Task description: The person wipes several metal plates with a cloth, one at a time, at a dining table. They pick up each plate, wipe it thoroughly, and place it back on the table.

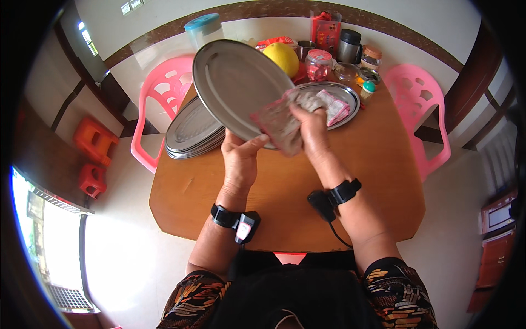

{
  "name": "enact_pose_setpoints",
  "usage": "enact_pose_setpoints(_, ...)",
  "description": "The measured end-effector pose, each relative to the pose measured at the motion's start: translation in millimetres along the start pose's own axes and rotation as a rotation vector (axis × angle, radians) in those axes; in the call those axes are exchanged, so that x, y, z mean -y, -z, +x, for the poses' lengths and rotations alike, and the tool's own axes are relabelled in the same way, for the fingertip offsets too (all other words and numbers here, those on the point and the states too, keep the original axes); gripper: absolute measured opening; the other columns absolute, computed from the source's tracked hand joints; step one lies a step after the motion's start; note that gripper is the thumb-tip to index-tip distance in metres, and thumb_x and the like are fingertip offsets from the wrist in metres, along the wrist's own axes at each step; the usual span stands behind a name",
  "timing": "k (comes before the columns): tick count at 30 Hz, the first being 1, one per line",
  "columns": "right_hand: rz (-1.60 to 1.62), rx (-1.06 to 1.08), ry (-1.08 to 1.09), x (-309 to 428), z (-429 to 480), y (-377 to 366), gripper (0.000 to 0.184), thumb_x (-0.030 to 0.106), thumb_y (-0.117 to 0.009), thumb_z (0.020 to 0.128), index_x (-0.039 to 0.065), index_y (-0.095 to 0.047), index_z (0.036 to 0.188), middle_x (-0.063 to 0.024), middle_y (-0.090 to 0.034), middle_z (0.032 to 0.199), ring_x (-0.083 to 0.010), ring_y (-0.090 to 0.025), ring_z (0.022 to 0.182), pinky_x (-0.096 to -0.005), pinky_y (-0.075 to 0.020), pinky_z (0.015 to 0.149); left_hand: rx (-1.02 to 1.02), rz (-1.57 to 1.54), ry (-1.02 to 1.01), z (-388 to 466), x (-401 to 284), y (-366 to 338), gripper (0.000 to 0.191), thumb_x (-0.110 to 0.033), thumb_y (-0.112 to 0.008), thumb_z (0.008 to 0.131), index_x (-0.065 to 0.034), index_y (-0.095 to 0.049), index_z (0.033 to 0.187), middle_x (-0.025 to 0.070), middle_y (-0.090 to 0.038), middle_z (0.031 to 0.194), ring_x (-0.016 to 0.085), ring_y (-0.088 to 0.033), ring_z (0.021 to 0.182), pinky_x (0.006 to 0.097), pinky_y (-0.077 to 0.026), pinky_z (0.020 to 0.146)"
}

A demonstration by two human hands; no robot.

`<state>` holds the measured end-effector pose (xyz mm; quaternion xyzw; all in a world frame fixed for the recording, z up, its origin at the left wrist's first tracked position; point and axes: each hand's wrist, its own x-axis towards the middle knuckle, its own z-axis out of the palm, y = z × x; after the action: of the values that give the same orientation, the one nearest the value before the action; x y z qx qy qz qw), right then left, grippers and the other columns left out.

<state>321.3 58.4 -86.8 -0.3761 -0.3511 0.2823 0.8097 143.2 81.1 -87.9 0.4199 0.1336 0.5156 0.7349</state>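
My left hand (242,154) grips the lower rim of an oval metal platter (242,90), which is tilted up above the wooden table. A pink-edged cloth (287,119), partly blurred, is bunched in my right hand (310,125) at the platter's lower right edge. Left of my left hand rests a stack of oval metal platters (193,129). Behind my right hand another oval metal platter (352,98) lies on the table, bearing a folded white-and-pink cloth (335,107). Both wrists wear black straps with small devices.
Along the back of the wooden table (287,205) stand a lidded plastic container (204,31), a yellow round fruit (282,59), a red-lidded jar (318,65), a metal flask (349,46) and a green-capped toothpick holder (367,90). Pink plastic chairs (141,111) (435,119) flank the table.
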Motion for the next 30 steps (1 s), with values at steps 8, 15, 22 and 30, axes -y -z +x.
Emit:
enact_pose_setpoints(8, -0.036, 0.013, -0.127, 38.2, 22.1, 35.0, 0.016, 0.005, -0.069, 0.092, 0.002, -0.069, 0.107, -0.0047, -0.071, 0.099, -0.0153, -0.067, 0.087, -0.0309, -0.0546, 0.081, 0.189, 0.136, 0.271, -1.0, -10.3, 1.3, 0.047, 0.014, -0.062, 0.076, 0.0041, -0.062, 0.122, 0.0119, -0.069, 0.113, 0.023, -0.066, 0.101, 0.0323, -0.053, 0.089)
enact_pose_setpoints(15, -0.005, -0.238, 0.073, -2.6, 6.8, 6.7, 0.021, -0.004, -0.066, 0.089, -0.002, -0.065, 0.110, -0.0080, -0.069, 0.105, -0.0200, -0.069, 0.091, -0.0356, -0.0565, 0.084, -0.172, -0.043, 0.092, -9.3, 10.9, -17.0, 0.054, 0.010, -0.062, 0.090, -0.0028, -0.050, 0.141, 0.0085, -0.061, 0.133, 0.021, -0.059, 0.118, 0.0358, -0.048, 0.102)
enact_pose_setpoints(22, 0.140, -0.153, -0.058, 17.8, 23.0, 38.7, 0.022, -0.004, -0.070, 0.087, -0.001, -0.065, 0.108, -0.0071, -0.068, 0.101, -0.0194, -0.067, 0.088, -0.0342, -0.0561, 0.081, -0.142, -0.024, 0.125, 1.1, 2.2, 2.0, 0.031, 0.005, -0.063, 0.093, 0.0001, -0.063, 0.124, 0.0078, -0.069, 0.111, 0.019, -0.065, 0.099, 0.0337, -0.053, 0.090)
enact_pose_setpoints(30, -0.108, -0.122, -0.006, 74.9, 48.4, 103.8, 0.028, -0.004, -0.074, 0.083, 0.000, -0.068, 0.110, -0.0076, -0.072, 0.102, -0.0199, -0.069, 0.090, -0.0336, -0.0552, 0.084, 0.088, 0.133, 0.194, -3.0, -4.3, 3.0, 0.027, 0.000, -0.066, 0.092, 0.0008, -0.066, 0.119, 0.0068, -0.070, 0.106, 0.017, -0.067, 0.094, 0.0311, -0.055, 0.083)
